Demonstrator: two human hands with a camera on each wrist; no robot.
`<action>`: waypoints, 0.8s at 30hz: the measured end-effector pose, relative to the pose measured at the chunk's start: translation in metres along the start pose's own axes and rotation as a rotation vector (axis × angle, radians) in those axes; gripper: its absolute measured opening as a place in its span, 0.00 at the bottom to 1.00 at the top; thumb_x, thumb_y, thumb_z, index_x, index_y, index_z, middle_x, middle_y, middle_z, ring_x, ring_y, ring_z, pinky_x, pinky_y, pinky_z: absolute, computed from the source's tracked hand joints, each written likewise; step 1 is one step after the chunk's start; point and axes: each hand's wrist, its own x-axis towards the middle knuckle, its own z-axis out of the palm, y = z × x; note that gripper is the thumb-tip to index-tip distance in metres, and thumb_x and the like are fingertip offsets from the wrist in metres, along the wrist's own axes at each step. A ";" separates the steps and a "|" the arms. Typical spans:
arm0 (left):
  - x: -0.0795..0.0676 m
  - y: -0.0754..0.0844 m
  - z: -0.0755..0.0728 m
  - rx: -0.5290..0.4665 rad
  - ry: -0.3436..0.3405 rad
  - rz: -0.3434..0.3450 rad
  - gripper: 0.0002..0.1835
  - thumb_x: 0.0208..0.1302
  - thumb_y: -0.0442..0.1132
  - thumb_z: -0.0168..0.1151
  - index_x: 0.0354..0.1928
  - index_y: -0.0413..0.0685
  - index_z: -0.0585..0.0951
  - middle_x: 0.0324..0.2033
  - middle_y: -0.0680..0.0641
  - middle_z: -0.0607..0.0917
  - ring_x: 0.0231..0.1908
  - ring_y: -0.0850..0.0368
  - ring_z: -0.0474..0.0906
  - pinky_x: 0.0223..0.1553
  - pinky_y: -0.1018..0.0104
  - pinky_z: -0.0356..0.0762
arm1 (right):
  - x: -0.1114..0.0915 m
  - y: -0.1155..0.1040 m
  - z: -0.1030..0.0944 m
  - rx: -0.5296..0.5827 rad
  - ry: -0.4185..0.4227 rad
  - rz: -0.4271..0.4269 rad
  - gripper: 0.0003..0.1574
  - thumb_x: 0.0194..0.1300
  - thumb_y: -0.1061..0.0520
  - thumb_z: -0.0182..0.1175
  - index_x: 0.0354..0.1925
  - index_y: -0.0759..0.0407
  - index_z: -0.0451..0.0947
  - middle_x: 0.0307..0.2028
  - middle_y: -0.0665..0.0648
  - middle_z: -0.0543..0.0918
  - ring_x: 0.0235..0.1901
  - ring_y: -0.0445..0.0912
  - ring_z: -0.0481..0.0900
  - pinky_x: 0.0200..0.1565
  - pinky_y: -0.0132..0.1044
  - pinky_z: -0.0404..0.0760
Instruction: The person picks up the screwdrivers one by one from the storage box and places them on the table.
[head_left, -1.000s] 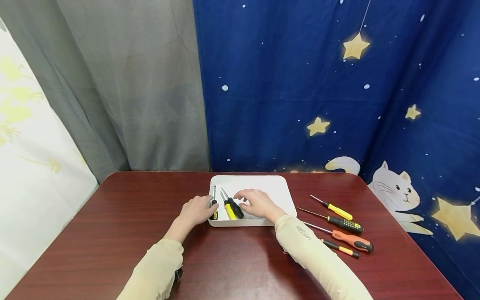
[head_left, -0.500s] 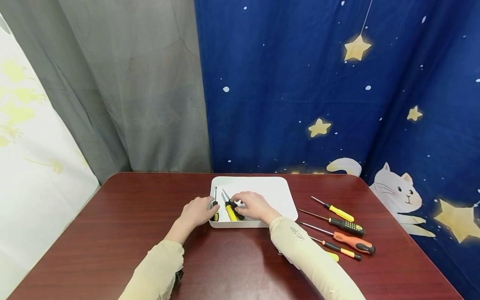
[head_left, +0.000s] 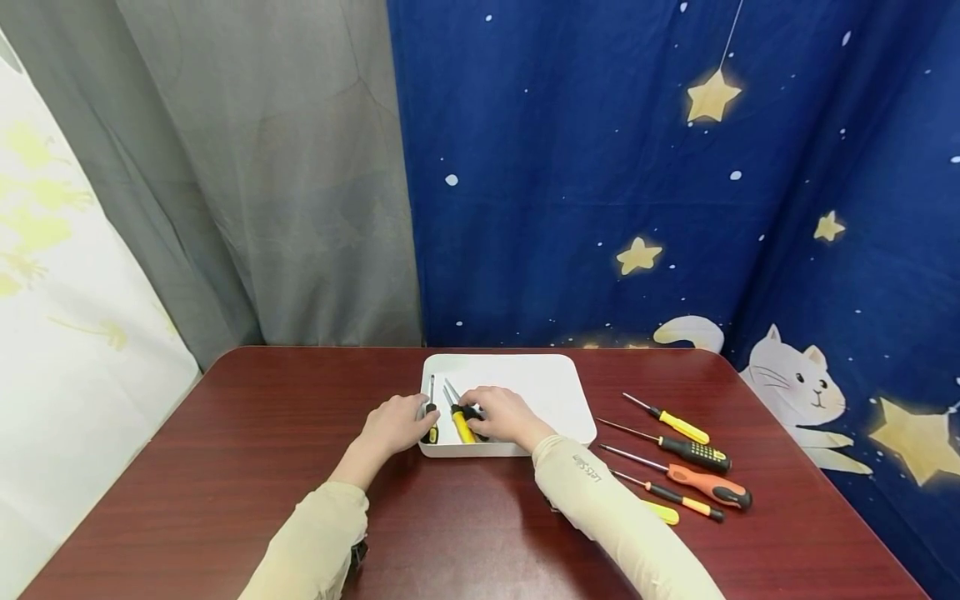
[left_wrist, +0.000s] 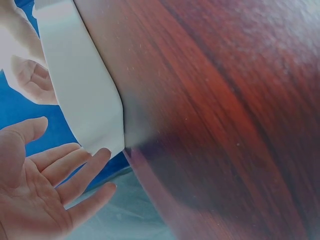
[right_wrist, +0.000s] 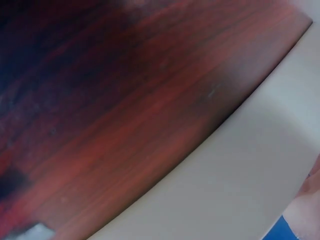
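Observation:
A white tray (head_left: 536, 392) on the table holds several screwdrivers near its left end. My left hand (head_left: 393, 422) rests at its left rim; the left wrist view shows those fingers (left_wrist: 82, 182) extended, with fingertips at the tray's corner. Just beside that hand lies a small black-and-yellow screwdriver (head_left: 431, 412). Within the tray, my right hand (head_left: 501, 412) pinches a black-handled screwdriver (head_left: 472, 412) between thumb and fingers, covering much of its handle. Against it lies a yellow-handled screwdriver (head_left: 462, 426). The right wrist view catches only a sliver of that hand behind the tray wall (right_wrist: 225, 185).
Right of the tray, screwdrivers lie in a rough column: a yellow one (head_left: 681, 425), a black one (head_left: 696, 452), an orange one (head_left: 708, 483) and a black-and-orange one (head_left: 686, 500). Another yellow handle (head_left: 663, 512) is partly hidden by the right sleeve. Curtains hang behind the table (head_left: 300, 392).
My right hand has moved slightly left and down onto the black-handled screwdriver, and its fingers have closed in around the handle. My left hand has stayed in place.

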 end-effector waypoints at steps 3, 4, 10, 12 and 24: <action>0.000 -0.001 0.000 0.002 0.003 0.003 0.22 0.58 0.50 0.54 0.49 0.42 0.76 0.39 0.41 0.79 0.37 0.46 0.76 0.32 0.50 0.71 | 0.000 0.002 0.003 -0.012 0.005 0.005 0.18 0.50 0.58 0.61 0.43 0.56 0.77 0.37 0.52 0.80 0.36 0.43 0.75 0.40 0.37 0.71; 0.000 -0.001 0.000 0.003 0.004 0.005 0.22 0.57 0.50 0.54 0.49 0.42 0.76 0.39 0.41 0.79 0.37 0.46 0.76 0.32 0.50 0.71 | 0.001 0.003 0.003 -0.019 0.006 0.006 0.18 0.49 0.58 0.61 0.42 0.56 0.77 0.37 0.51 0.80 0.36 0.42 0.75 0.40 0.37 0.71; 0.000 0.000 -0.001 0.001 0.000 0.006 0.23 0.57 0.49 0.54 0.49 0.41 0.76 0.39 0.41 0.79 0.37 0.46 0.76 0.32 0.50 0.71 | 0.002 0.005 0.008 -0.028 0.029 0.008 0.18 0.47 0.58 0.62 0.41 0.55 0.77 0.33 0.51 0.79 0.31 0.42 0.73 0.37 0.37 0.71; 0.000 0.000 -0.001 -0.001 -0.001 0.005 0.23 0.57 0.49 0.54 0.49 0.41 0.76 0.40 0.41 0.79 0.38 0.46 0.76 0.33 0.50 0.71 | 0.002 0.005 0.009 -0.026 0.041 0.007 0.17 0.47 0.58 0.62 0.40 0.56 0.78 0.32 0.51 0.78 0.29 0.42 0.72 0.36 0.36 0.71; 0.000 -0.001 -0.001 -0.010 -0.012 0.000 0.23 0.58 0.49 0.54 0.51 0.41 0.75 0.42 0.41 0.78 0.40 0.46 0.75 0.35 0.50 0.71 | 0.003 0.006 0.017 -0.054 0.063 0.039 0.13 0.52 0.57 0.60 0.38 0.57 0.79 0.29 0.51 0.78 0.28 0.43 0.74 0.35 0.37 0.72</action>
